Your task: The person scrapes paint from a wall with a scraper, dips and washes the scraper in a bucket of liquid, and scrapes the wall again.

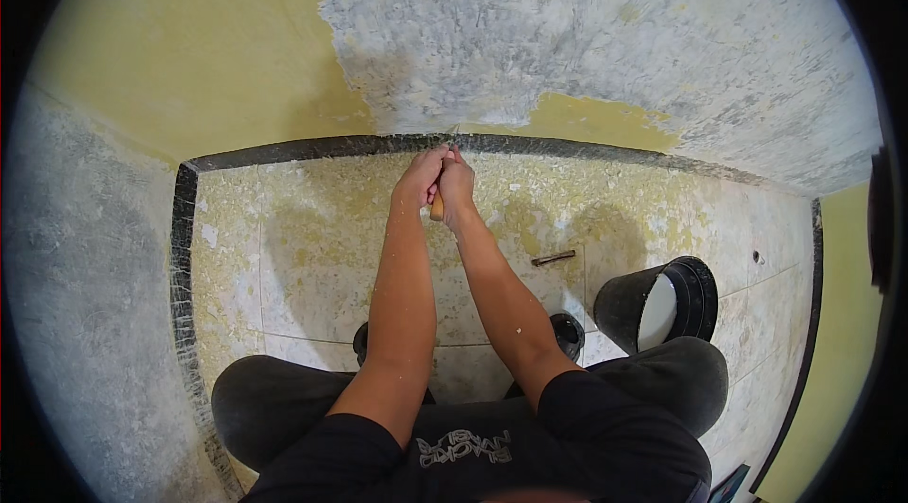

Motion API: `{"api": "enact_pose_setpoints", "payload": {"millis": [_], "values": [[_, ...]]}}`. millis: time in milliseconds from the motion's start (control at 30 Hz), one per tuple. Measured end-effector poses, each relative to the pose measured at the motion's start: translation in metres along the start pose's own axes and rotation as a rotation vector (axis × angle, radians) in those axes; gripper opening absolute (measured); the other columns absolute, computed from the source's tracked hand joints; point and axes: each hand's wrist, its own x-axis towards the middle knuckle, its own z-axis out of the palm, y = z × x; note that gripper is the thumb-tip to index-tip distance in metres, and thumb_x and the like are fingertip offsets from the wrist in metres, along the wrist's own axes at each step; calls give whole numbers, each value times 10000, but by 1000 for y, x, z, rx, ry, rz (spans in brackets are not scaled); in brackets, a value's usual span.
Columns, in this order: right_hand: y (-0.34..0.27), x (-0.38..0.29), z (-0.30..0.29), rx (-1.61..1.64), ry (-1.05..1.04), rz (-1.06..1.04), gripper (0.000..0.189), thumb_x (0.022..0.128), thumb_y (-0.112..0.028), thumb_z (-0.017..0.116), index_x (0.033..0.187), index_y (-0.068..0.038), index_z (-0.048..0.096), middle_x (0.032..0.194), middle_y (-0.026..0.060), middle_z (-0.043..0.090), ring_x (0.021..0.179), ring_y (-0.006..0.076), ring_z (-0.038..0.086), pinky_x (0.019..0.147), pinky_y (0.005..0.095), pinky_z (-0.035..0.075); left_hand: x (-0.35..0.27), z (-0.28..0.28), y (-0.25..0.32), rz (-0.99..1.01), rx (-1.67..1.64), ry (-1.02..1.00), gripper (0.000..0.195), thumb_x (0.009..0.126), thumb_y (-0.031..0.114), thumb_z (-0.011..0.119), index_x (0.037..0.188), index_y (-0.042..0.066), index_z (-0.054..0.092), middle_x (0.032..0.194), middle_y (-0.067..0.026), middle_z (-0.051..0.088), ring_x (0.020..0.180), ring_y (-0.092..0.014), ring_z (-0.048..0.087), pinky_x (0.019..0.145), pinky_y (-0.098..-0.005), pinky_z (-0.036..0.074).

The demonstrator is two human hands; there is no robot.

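Both my hands are wrapped around a wooden-handled scraper (437,208), its handle end showing below my fingers. My left hand (418,175) lies along its left side, and my right hand (458,184) closes on it from the right. The thin tip points at the foot of the wall, just above the black skirting (319,147); whether it touches the wall is hard to tell. Before me, yellow paint (213,42) covers the wall's left part. A wide grey-white stripped area (496,28) adjoins it, with a leftover yellow strip (596,119) low on the right.
Paint flakes (340,184) litter the tiled floor (326,318). A black bucket (617,301) with whitish liquid stands by my right knee. A narrow dark piece (553,258) lies on the tiles. Side walls rise at left (85,255) and right (837,318).
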Motion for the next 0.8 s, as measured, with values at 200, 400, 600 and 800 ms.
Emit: {"api": "enact_pose_setpoints", "payload": {"millis": [200, 400, 600, 800], "values": [[1, 6, -12, 370, 18, 70, 327, 970, -272, 363, 1180, -50, 479, 604, 7, 458, 458, 108, 408, 358, 265, 348, -1, 7, 4, -98, -39, 47, 273, 885, 321, 552, 690, 135, 507, 530, 38, 438, 366, -50, 311, 322, -211, 248], [-26, 13, -19, 898, -223, 199, 359, 968, -345, 335, 824, -42, 464, 593, 18, 445, 445, 121, 400, 383, 253, 371, 8, 19, 5, -94, -628, -318, 272, 858, 142, 580, 619, 116, 453, 506, 64, 409, 365, -16, 320, 311, -147, 214], [-33, 14, -34, 926, -299, 208, 385, 962, -366, 332, 826, -33, 468, 600, 22, 461, 448, 121, 409, 381, 252, 366, 8, 40, 1, 15, -608, -172, 146, 839, 80, 570, 715, 98, 495, 578, 42, 476, 379, -5, 356, 312, -140, 243], [-39, 14, -35, 903, -192, 151, 403, 965, -366, 317, 812, -24, 466, 578, 13, 449, 434, 123, 397, 373, 250, 354, 19, 49, -5, 83, -633, -120, 72, 831, 109, 565, 782, 61, 543, 594, -35, 565, 384, -57, 442, 321, -168, 329]]}}
